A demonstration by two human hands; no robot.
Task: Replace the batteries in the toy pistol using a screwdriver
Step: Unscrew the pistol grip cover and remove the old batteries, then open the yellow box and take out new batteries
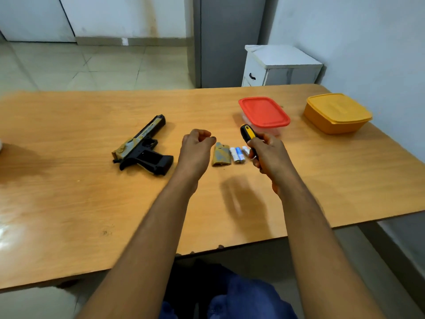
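A black and tan toy pistol (143, 148) lies on its side on the wooden table (92, 203), its grip compartment uncovered. To its right lies the tan battery cover (220, 155), then a few white and blue batteries (238, 154) side by side. My right hand (268, 155) grips a yellow and black screwdriver (247, 133) by the handle, above the batteries; its tip is hidden. Between the pistol and the cover, my left hand (196, 146) hovers with its fingertips pinched together. I cannot see whether anything is between them.
A clear box with a red lid (264, 112) stands just behind the screwdriver. A yellow lidded box (337, 112) sits at the table's far right. A white cabinet (280, 65) stands beyond the table by the wall.
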